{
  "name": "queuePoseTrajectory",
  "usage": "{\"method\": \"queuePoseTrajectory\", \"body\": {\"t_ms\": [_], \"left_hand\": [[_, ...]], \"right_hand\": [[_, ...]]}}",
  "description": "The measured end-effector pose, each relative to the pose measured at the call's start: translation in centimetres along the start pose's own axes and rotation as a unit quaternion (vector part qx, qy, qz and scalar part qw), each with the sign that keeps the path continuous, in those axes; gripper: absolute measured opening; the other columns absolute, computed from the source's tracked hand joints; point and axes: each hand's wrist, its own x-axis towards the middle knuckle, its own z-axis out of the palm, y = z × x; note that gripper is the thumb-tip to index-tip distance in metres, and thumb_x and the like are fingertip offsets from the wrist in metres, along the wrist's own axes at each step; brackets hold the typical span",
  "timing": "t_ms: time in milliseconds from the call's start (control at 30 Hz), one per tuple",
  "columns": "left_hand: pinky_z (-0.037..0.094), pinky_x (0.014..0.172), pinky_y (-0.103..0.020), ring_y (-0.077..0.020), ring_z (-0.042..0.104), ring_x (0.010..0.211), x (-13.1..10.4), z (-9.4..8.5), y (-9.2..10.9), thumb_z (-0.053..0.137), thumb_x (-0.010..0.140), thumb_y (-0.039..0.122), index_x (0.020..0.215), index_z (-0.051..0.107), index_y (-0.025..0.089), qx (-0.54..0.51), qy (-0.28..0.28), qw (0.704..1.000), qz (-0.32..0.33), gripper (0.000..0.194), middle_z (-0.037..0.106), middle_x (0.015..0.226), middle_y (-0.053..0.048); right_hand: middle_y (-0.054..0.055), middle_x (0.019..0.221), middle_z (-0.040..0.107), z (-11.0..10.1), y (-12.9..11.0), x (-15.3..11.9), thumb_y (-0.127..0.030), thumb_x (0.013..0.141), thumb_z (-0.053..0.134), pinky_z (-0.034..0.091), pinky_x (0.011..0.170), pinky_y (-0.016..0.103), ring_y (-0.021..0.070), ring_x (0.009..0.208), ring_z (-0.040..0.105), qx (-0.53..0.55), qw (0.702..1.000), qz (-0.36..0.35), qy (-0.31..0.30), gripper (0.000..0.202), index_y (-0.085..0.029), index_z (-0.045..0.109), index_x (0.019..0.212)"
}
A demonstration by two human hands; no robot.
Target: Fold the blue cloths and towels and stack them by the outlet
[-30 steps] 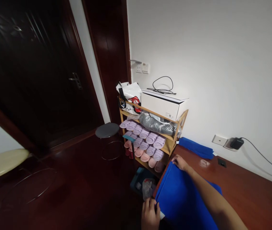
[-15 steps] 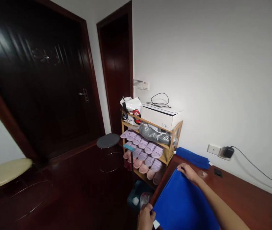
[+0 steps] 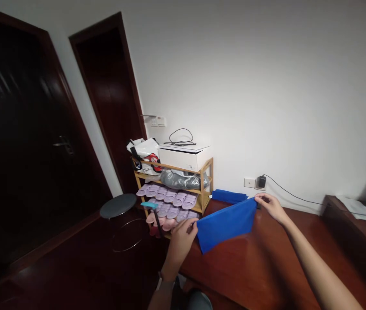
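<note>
A blue cloth [image 3: 226, 226] hangs stretched between my two hands above the reddish-brown tabletop. Its near left corner is pinched in my left hand [image 3: 184, 234], with the fingers closed. The far right corner is gripped between the thumb and fingers of my right hand [image 3: 271, 206]. Behind it, another folded blue cloth [image 3: 228, 196] lies on the table against the wall. The upper edge of the held cloth is taut and slants up to the right; its lower edge hangs down near the tabletop.
Left of the table [image 3: 286, 258] stands a wooden shoe rack [image 3: 206, 189] with rows of slippers [image 3: 170, 197] and a white box [image 3: 179, 158] on top. A grey stool [image 3: 118, 206] is farther left. A black plug [image 3: 262, 181] and cable are on the wall; papers [image 3: 357, 209] lie at the right.
Both hands have raised the cloth off the table and drawn it out between them; it now looks folded to a smaller size. The view has turned right.
</note>
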Motion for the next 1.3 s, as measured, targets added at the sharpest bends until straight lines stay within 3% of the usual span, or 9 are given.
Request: {"method": "queuePoseTrajectory", "body": {"t_ms": [167,267,367,500,633,833,1100,1200,1300], "left_hand": [[0.059,0.09,-0.036,-0.0227,0.076,0.096,1.5,-0.9,5.3,0.056,0.093,0.026,0.098,0.081,0.029,-0.014,-0.051,0.997,0.057,0.026,0.083,0.1,-0.002],[0.06,0.084,-0.034,-0.0225,0.077,0.09,1.9,-0.3,7.4,0.06,0.092,0.028,0.091,0.082,0.028,-0.077,-0.074,0.993,0.046,0.022,0.084,0.095,-0.003],[0.059,0.08,-0.031,-0.0219,0.077,0.088,1.7,1.4,9.6,0.063,0.092,0.031,0.088,0.081,0.025,-0.166,-0.132,0.977,0.001,0.02,0.083,0.092,-0.004],[0.058,0.075,-0.028,-0.0202,0.075,0.083,-0.1,4.7,13.6,0.067,0.09,0.031,0.095,0.079,0.021,-0.284,-0.21,0.933,-0.06,0.016,0.081,0.089,-0.005],[0.057,0.075,-0.028,-0.019,0.073,0.08,-2.3,8.0,16.2,0.068,0.088,0.029,0.095,0.076,0.022,-0.307,-0.261,0.914,-0.047,0.013,0.078,0.085,-0.003],[0.059,0.078,-0.03,-0.021,0.073,0.085,-1.5,9.4,13.0,0.057,0.097,0.044,0.094,0.071,0.024,-0.255,-0.19,0.947,-0.044,0.024,0.077,0.092,-0.005],[0.061,0.079,-0.031,-0.0208,0.074,0.087,6.1,8.9,8.6,0.069,0.09,0.049,0.094,0.07,0.021,-0.277,-0.019,0.959,-0.062,0.028,0.076,0.091,-0.005],[0.062,0.084,-0.033,-0.0217,0.076,0.091,9.2,9.1,7.6,0.075,0.084,0.049,0.094,0.07,0.02,-0.311,-0.026,0.948,-0.066,0.031,0.077,0.092,-0.006],[0.062,0.085,-0.035,-0.0222,0.076,0.089,11.5,9.3,6.8,0.08,0.077,0.053,0.089,0.071,0.02,-0.318,-0.094,0.942,-0.042,0.036,0.078,0.09,-0.006]], "right_hand": [[0.009,0.093,0.078,-4.9,-3.3,-3.5,-0.075,0.077,0.076,0.057,0.076,0.035,0.0231,0.084,0.07,-0.007,0.995,-0.012,0.103,0.055,-0.021,0.077,0.091],[0.003,0.067,0.071,-7.4,-4.8,-5.6,-0.074,0.079,0.075,0.054,0.063,0.032,0.0192,0.063,0.064,-0.012,0.993,0.015,0.12,0.056,-0.02,0.076,0.096],[0.0,0.055,0.065,-9.8,-5.6,-7.4,-0.074,0.078,0.077,0.055,0.058,0.033,0.0187,0.052,0.061,0.005,0.989,0.045,0.142,0.06,-0.018,0.074,0.099],[0.006,0.071,0.076,-13.2,-4.8,-9.3,-0.076,0.07,0.081,0.061,0.066,0.035,0.0238,0.065,0.073,-0.015,0.968,0.059,0.243,0.063,-0.02,0.075,0.098],[0.005,0.083,0.08,-15.9,-3.7,-10.2,-0.076,0.073,0.076,0.061,0.069,0.033,0.0234,0.07,0.076,-0.106,0.936,0.045,0.332,0.059,-0.023,0.077,0.1],[0.005,0.092,0.082,-16.9,-4.4,-10.6,-0.074,0.077,0.073,0.058,0.071,0.032,0.0226,0.075,0.074,-0.217,0.929,0.021,0.298,0.052,-0.026,0.081,0.094],[0.005,0.084,0.078,-14.7,-7.8,-13.1,-0.064,0.08,0.08,0.06,0.073,0.029,0.0217,0.08,0.071,-0.124,0.981,0.027,0.147,0.041,-0.024,0.079,0.085],[0.005,0.081,0.076,-13.6,-8.6,-13.4,-0.062,0.08,0.081,0.059,0.069,0.029,0.0205,0.076,0.068,-0.094,0.983,0.03,0.156,0.04,-0.023,0.078,0.08],[0.006,0.075,0.073,-12.5,-8.3,-12.8,-0.067,0.078,0.08,0.057,0.064,0.029,0.0191,0.07,0.066,-0.072,0.976,0.03,0.204,0.046,-0.021,0.075,0.076]]}}
